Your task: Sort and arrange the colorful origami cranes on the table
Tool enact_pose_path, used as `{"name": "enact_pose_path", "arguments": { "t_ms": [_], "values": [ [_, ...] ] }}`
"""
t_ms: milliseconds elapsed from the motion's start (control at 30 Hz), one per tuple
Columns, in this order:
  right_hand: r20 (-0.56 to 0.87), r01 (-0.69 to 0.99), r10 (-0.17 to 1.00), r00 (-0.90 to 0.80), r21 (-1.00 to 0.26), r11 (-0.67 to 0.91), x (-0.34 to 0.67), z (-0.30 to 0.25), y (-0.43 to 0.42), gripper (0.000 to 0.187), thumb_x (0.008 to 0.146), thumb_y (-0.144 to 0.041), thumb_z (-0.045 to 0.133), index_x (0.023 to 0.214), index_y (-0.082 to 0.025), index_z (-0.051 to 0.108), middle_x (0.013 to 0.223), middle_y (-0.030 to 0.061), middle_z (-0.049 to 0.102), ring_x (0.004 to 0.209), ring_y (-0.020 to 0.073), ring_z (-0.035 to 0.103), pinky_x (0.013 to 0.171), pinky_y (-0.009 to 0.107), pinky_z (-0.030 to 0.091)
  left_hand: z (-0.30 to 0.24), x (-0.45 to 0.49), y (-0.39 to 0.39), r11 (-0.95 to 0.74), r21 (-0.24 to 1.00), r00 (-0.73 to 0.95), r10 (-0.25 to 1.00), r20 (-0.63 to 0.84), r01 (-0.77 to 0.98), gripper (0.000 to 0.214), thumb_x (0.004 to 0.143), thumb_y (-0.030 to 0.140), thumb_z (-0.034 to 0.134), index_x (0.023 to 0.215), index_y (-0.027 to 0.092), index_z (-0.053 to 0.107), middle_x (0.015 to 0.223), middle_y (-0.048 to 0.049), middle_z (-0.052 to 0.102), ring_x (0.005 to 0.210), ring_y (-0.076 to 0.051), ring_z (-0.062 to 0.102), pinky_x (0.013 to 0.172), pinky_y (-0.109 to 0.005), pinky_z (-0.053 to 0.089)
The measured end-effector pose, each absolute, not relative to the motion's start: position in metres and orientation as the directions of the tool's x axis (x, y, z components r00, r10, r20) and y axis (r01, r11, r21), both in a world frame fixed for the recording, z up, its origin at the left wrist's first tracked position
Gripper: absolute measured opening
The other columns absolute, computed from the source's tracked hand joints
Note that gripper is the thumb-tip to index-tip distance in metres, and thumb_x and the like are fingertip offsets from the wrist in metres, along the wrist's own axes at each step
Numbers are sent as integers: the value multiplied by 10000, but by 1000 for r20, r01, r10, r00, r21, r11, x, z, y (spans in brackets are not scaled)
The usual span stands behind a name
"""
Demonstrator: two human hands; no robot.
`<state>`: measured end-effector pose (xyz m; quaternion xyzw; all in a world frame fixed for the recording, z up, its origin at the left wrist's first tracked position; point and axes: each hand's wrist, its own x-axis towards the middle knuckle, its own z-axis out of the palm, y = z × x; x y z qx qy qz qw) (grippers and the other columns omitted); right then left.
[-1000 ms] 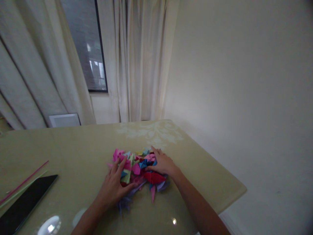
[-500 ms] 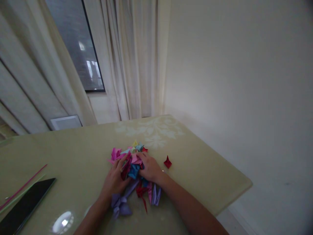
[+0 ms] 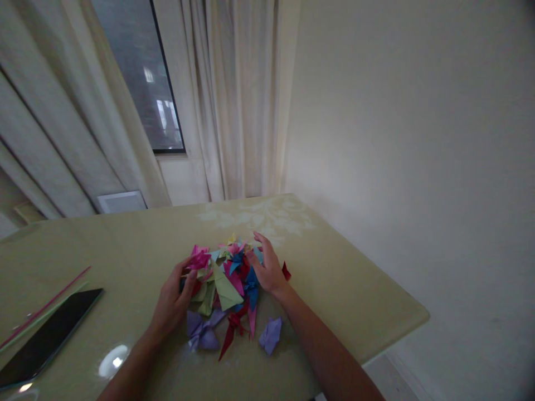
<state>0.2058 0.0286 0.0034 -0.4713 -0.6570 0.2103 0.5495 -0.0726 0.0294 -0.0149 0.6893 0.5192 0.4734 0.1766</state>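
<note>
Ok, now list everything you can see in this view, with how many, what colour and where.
Table: one, yellowish green, across the foreground
Folded-paper pile: too jumbled to count, mixed colours, on the table
Purple folded pieces: two, purple, near side of the pile
Red folded piece: one, red, right of the pile
Flat slab: one, black, table's left
Thin sticks: two, pink and green, beside the slab
Window: one, dark-framed, upper left
Curtains: two, cream, flanking the window
Framed panel: one, whitish, behind the table
Wall: one, off-white, right
Left hand: one, bare, pile's left side
Right hand: one, bare, pile's right side
</note>
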Motion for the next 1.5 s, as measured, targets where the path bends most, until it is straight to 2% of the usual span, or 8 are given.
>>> {"name": "enact_pose_path", "arguments": {
  "t_ms": [200,300,433,633,833,1033,1200,1500],
  "values": [
    [572,495,802,171,-754,432,237,20,29,529,1067,-559,517,1489,-243,550,1478,134,619,1252,274,648,1098,458,512,-10,-101,36,-509,559,137,807,574,654,557,1028,653,419,1091,242,790,1189,-133,724,1166,-318,662,1099,-532,511],
    [476,657,844,248,-723,214,264,13,35,551,1039,-614,521,1386,-203,642,1398,179,659,1315,335,618,1146,517,460,-15,-114,38,-460,530,167,845,509,712,570,990,691,478,1246,276,772,1348,-137,695,1272,-361,628,1149,-618,463],
    [247,756,935,256,-654,-34,277,-9,39,553,990,-701,582,1274,-244,711,1212,193,743,1180,372,701,1051,553,498,-25,-106,27,-479,519,324,873,365,708,764,902,691,658,1572,343,544,1623,-138,522,1469,-418,509,1143,-628,493],
    [194,606,981,20,-783,143,220,-13,31,675,1063,-736,393,1424,-216,628,1372,172,705,1258,312,686,1102,494,499,-39,-49,1,-556,434,430,828,360,708,1053,745,706,841,1650,377,416,1710,-187,374,1549,-518,361,1136,-741,439],
    [267,325,963,-33,-908,263,173,-12,30,721,1034,-786,404,1472,-241,578,1523,129,621,1443,279,568,1235,490,423,-41,-12,3,-561,522,329,817,474,642,1013,804,578,836,1668,331,369,1711,-185,351,1555,-464,372,1198,-692,405],
    [303,121,953,-10,-945,302,150,-12,27,550,1029,-679,544,1367,-250,609,1332,84,718,1247,252,683,1111,421,540,-31,-4,11,-540,642,201,827,526,543,789,823,276,748,1569,252,494,1586,-160,479,1487,-374,486,1221,-594,441],
    [357,157,934,26,-924,349,145,-8,22,404,1005,-553,635,1275,-253,632,1192,51,740,1075,233,703,992,372,572,-27,-11,15,-554,666,153,813,562,500,638,807,223,728,1431,216,597,1483,-150,558,1412,-338,557,1218,-554,462],
    [396,291,903,166,-895,339,171,-6,31,371,991,-492,635,1249,-229,674,1231,83,731,1084,246,682,1002,392,543,-12,-25,24,-471,796,21,865,501,380,483,910,468,727,1315,210,680,1325,-121,728,1337,-327,642,1197,-559,470]
  ]
}}
